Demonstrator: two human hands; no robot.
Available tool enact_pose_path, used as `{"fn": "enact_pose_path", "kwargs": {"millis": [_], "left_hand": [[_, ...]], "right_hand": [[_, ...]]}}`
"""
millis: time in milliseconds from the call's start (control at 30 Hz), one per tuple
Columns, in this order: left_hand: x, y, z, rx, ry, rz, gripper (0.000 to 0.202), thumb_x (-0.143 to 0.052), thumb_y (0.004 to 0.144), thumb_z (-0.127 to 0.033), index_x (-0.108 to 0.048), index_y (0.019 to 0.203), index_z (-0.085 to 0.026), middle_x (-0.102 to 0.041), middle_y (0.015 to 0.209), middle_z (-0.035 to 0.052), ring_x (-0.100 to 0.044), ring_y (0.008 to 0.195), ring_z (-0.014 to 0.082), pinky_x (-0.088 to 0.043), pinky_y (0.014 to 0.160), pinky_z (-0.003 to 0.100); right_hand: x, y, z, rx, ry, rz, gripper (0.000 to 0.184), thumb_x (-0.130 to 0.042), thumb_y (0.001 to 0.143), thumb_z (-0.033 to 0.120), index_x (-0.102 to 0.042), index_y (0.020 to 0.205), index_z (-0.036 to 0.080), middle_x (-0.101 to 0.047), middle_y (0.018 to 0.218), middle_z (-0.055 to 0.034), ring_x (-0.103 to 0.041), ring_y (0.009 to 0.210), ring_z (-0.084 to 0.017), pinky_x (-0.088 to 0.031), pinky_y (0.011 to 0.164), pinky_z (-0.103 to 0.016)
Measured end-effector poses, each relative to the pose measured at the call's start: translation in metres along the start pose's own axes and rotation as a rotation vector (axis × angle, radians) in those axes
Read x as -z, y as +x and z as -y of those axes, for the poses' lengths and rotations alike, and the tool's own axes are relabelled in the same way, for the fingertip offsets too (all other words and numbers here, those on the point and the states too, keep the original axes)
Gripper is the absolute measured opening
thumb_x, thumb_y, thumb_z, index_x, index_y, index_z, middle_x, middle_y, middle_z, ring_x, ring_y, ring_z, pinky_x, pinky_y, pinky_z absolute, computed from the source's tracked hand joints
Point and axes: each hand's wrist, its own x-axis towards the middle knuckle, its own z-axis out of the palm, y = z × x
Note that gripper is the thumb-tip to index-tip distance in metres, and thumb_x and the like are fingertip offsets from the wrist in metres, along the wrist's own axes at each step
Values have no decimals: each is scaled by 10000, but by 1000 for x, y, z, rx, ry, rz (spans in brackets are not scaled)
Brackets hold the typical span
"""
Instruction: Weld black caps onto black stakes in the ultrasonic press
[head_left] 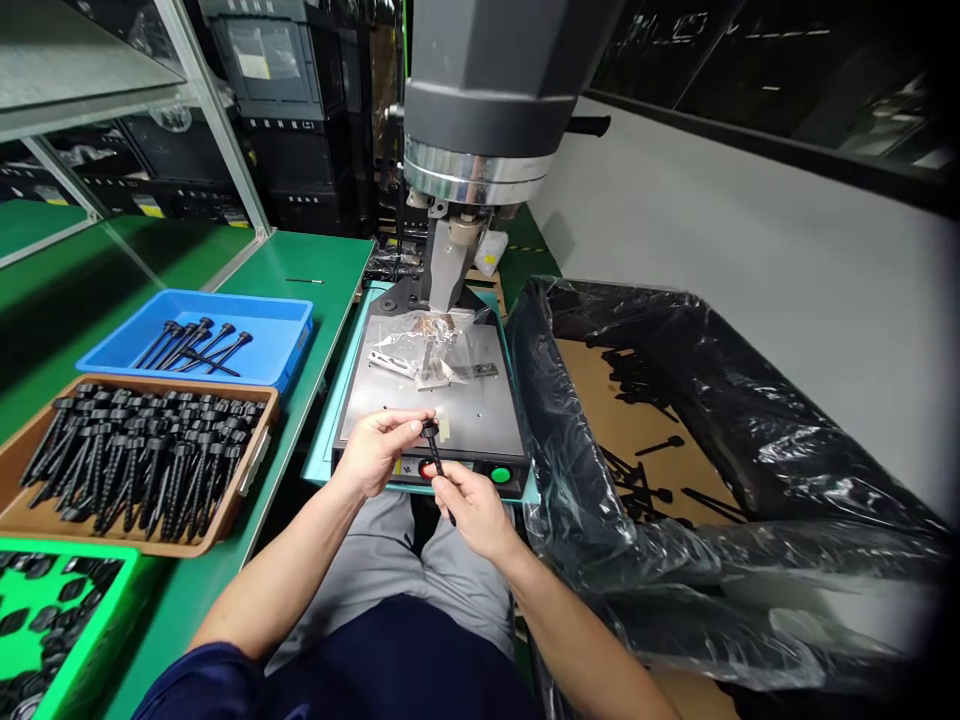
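Note:
Between my hands is a black plastic part with a round knob-like head and a long ribbed stem (pixel 434 447). The fingertips of my left hand (pixel 379 448) pinch its head. Lower down, my right hand (pixel 474 508) is closed round the stem, hiding part of it. Both hands are in front of the machine base (pixel 480 430), near its front edge. A red button (pixel 427 469) shows partly behind the part, and a green button (pixel 500 475) is to the right. Clear plastic film (pixel 472 350) covers the fixture under the machine head (pixel 480 170).
On the green bench at left stand a blue tray (pixel 289 345) with several stemmed parts, a brown tray (pixel 217 543) full of them, and a green bin (pixel 112 620) of black caps. A carton lined with black plastic (pixel 810 430) is at right, holding several stemmed parts.

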Motion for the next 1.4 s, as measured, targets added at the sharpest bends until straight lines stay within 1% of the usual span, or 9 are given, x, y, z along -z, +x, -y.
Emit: {"fn": "enact_pose_path", "kwargs": {"millis": [200, 433, 633, 800, 900, 1033, 1200, 1300, 1400], "left_hand": [[9, -1, 6, -117, 209, 46, 249, -755, 744, -312, -765, 963, -195, -715, 1134, 105, -622, 1139, 281, -488, 971, 418], [15, -2, 11, -210, 311, 98, 299, -762, 735, -276, -740, 1024, -199, -702, 1167, 102, -630, 1129, 254, -488, 984, 405], [15, 0, 20, -290, 528, 81, 253, -690, 793, -259, -745, 1038, -221, -709, 1147, 95, -630, 1121, 252, -471, 1003, 418], [10, -4, 28, -300, 546, 158, 221, -685, 782, -217, -764, 984, -259, -705, 1149, 93, -561, 1224, 267, -380, 1093, 450], [13, -3, 31, -285, 547, 174, 217, -696, 770, -231, -760, 976, -248, -629, 1282, 108, -546, 1233, 281, -403, 1066, 455], [28, 22, 35, -250, 464, 10, 466, -772, 697, -241, -673, 1153, -220, -583, 1329, 136, -545, 1225, 281, -407, 1051, 453], [47, 83, 32, -240, 155, -271, 774, -818, 648, -253, -473, 1335, -165, -485, 1411, 195, -533, 1238, 250, -392, 1057, 395], [49, 112, 26, -222, 71, -240, 822, -836, 622, -240, -447, 1342, -169, -530, 1362, 180, -553, 1203, 211, -421, 1003, 322], [49, 125, 23, -187, 60, -128, 840, -831, 627, -231, -420, 1354, -145, -683, 1046, 100, -648, 953, 152, -465, 879, 274]], "right_hand": [[-2, 3, 1, -20, 42, -3, 340, -531, 900, 450, -637, 999, 143, -489, 601, 37, -462, 489, -96, -382, 487, -233], [-6, 4, 1, -67, 157, 3, 355, -557, 890, 482, -628, 974, 145, -469, 547, 56, -427, 451, -84, -355, 462, -221], [-3, 13, -15, -124, 162, 71, 388, -606, 861, 520, -647, 1007, 164, -598, 711, -5, -492, 513, -95, -399, 451, -212], [2, 32, -29, -130, 378, -88, 434, -620, 858, 517, -620, 1160, 206, -594, 794, -22, -530, 565, -111, -411, 435, -207], [1, 39, -32, -181, 522, -77, 413, -692, 807, 487, -656, 1086, 185, -600, 812, -41, -552, 628, -124, -396, 426, -190], [5, 40, -33, -230, 628, -152, 409, -748, 755, 458, -653, 1042, 181, -641, 865, -51, -563, 632, -113, -356, 421, -169], [10, 41, -37, -275, 604, -200, 450, -756, 730, 480, -637, 1039, 175, -676, 889, -69, -571, 614, -121, -326, 416, -178], [9, 42, -40, -293, 607, -188, 470, -765, 720, 488, -638, 1039, 167, -679, 876, -73, -570, 603, -121, -322, 416, -181], [8, 46, -43, -293, 614, -229, 468, -781, 702, 490, -640, 1016, 174, -676, 867, -62, -560, 588, -112, -320, 415, -175]]}}
